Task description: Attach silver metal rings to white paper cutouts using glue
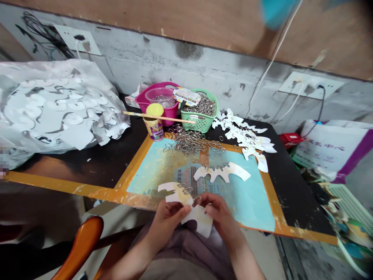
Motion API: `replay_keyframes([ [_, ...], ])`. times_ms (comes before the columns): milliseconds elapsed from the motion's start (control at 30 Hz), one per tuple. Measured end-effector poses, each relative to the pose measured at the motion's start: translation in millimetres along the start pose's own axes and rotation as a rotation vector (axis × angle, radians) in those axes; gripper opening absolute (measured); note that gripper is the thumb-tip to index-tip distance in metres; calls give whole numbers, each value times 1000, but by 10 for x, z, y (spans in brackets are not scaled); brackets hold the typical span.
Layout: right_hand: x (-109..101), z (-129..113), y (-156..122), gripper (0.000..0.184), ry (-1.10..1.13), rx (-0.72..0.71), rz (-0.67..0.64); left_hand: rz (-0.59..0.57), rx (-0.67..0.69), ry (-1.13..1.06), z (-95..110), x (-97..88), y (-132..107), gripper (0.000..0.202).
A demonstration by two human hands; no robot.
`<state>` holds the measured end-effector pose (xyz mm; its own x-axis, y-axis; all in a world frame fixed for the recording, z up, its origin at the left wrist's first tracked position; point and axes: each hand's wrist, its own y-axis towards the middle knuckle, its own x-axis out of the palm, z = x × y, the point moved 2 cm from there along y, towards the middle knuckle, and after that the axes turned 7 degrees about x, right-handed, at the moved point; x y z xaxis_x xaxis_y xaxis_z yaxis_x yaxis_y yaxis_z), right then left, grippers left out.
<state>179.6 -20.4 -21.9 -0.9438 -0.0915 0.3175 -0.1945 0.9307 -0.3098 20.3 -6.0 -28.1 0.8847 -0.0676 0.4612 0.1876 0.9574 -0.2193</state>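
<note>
Between my hands, at the table's front edge, is a curved white cut-out piece [201, 222] with yellowish smears and several metal rings along its notched edge. My left hand [170, 217] pinches its middle, thumb on top. The fingers of my right hand [217, 210] are closed around a metal ring [197, 200] at the same edge. Just beyond lies another white cut-out [230, 171] with rings in its notches. A loose pile of oval metal rings [190, 142] spreads over the back of the light-blue work sheet [250, 202].
A brush [171, 118] lies across a paper cup [154, 128] and the green basket [201, 123] of rings. Beside it stands a magenta basket [142, 103]. More ringed cut-outs [247, 136] are stacked right. A plastic bag [58, 105] of white pieces fills the left; a chair arm [84, 243] is below.
</note>
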Motion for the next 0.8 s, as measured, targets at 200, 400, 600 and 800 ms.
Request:
replay_keyframes([
  [200,59,-62,135,30,-180,0,62,-129,48,128,-4,-64,23,34],
  [400,124,-8,132,21,-207,-75,87,68,86,65,25,-204,105,33],
  [600,146,11,127,36,-30,-150,125,170,72,112,91,-190,123,38],
  [800,199,29,153,14,-268,-246,319,214,76,64,66,-176,102,39],
])
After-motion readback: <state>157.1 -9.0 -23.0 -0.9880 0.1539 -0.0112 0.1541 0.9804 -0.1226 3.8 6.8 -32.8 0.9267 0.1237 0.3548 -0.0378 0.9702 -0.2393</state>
